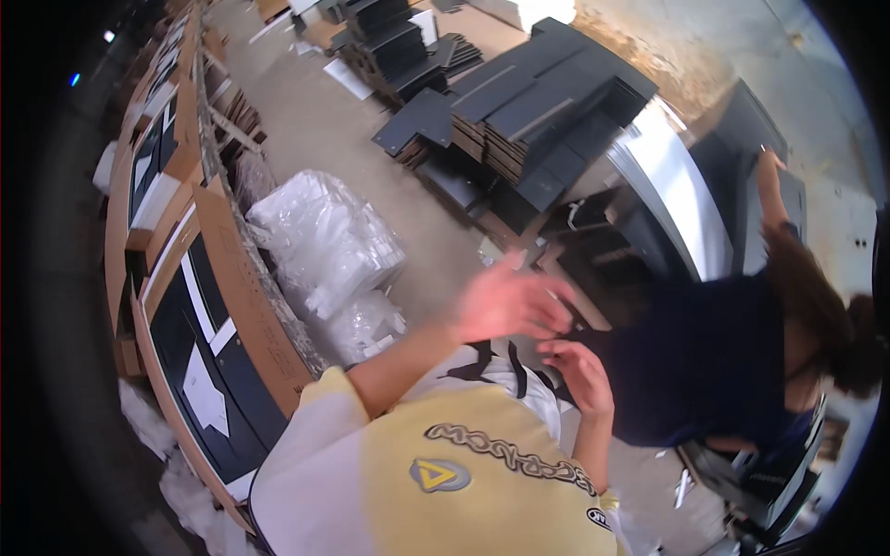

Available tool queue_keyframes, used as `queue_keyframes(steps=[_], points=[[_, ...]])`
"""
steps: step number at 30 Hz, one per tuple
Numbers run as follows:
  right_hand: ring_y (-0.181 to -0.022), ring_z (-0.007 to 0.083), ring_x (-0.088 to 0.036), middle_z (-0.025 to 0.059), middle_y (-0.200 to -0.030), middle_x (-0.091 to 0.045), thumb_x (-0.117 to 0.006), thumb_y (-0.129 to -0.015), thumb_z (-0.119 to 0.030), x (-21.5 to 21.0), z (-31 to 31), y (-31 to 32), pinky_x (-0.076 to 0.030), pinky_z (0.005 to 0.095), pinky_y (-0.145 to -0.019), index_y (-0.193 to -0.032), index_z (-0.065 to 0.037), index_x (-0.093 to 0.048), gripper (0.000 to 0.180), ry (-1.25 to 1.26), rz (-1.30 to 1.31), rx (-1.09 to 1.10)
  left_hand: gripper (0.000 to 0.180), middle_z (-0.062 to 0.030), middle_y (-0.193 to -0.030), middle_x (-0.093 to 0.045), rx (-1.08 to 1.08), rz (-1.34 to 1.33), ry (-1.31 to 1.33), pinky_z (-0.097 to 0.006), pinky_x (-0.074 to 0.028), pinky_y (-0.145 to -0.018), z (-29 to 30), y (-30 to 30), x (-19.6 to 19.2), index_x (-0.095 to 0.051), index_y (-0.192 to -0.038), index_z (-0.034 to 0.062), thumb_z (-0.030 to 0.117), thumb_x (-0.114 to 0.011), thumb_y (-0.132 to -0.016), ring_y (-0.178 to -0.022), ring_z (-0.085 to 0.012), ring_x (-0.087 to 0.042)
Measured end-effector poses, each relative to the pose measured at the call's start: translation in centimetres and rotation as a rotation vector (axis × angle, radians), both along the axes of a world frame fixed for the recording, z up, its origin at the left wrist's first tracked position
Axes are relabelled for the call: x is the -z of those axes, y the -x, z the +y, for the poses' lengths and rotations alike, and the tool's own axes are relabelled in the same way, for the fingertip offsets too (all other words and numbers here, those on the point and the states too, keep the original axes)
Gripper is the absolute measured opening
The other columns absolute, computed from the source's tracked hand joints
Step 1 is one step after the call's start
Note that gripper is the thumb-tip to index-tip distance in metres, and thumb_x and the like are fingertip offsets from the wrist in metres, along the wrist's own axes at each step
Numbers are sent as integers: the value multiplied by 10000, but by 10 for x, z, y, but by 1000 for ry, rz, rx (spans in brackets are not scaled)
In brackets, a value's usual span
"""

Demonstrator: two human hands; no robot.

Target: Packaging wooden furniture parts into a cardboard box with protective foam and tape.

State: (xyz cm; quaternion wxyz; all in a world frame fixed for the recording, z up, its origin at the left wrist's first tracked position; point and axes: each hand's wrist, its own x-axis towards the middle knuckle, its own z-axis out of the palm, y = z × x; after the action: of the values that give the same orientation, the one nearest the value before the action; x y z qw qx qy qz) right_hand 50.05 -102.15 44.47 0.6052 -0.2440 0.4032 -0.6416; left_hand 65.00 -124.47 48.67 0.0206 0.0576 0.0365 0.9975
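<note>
My left hand (pixel 514 301) is raised in front of my body, its fingers stretched out to the right and smeared a little by motion. Just below and to the right of it is my right hand (pixel 582 372), fingers loosely bent and apart. The fingertips of both come close together, and I see nothing held in either. Below them, black straps (pixel 482 364) hang at the front of my yellow and white shirt (pixel 394 463).
At the right, a person in dark clothing (pixel 709 361) reaches to a dark panel (pixel 737 148). Dark boards (pixel 547 102) are stacked ahead. To the left lie plastic-wrapped white foam bundles (pixel 324 236) and an open cardboard box (pixel 255 306) holding dark panels.
</note>
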Motion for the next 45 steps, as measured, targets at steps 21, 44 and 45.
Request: queue_keyframes(steps=[21, 44, 45], points=[[-1067, 207, -641, 103, -1196, -647, -584, -993, -369, 263, -614, -12, -519, 364, -899, -1343, -90, -487, 458, -739, -124, -393, 393, -29, -1193, -656, -623, -1398, 232, -334, -447, -839, -477, -188, 228, -598, -1219, 146, 441, -552, -964, -1060, -164, -623], [-1208, 197, -588, 11, -1289, -622, -664, -969, -260, 461, -902, -97, -464, 393, -1051, -1269, -139, -581, 334, -742, -682, 1050, 413, -116, -897, -696, -310, -1350, 1343, -328, -503, -763, -956, -50, 629, -634, -1099, 5, 326, -756, -869, -805, -208, -644], [-1193, 194, -595, 8, -1264, -632, -677, -961, -240, 436, -909, -101, -471, 390, -1036, -1255, -141, -588, 323, -757, -633, 1031, 412, -137, -900, -696, -348, -1340, 1403, -354, -507, -767, -959, -53, 610, -615, -1129, 6, 338, -715, -905, -808, -245, -657]])
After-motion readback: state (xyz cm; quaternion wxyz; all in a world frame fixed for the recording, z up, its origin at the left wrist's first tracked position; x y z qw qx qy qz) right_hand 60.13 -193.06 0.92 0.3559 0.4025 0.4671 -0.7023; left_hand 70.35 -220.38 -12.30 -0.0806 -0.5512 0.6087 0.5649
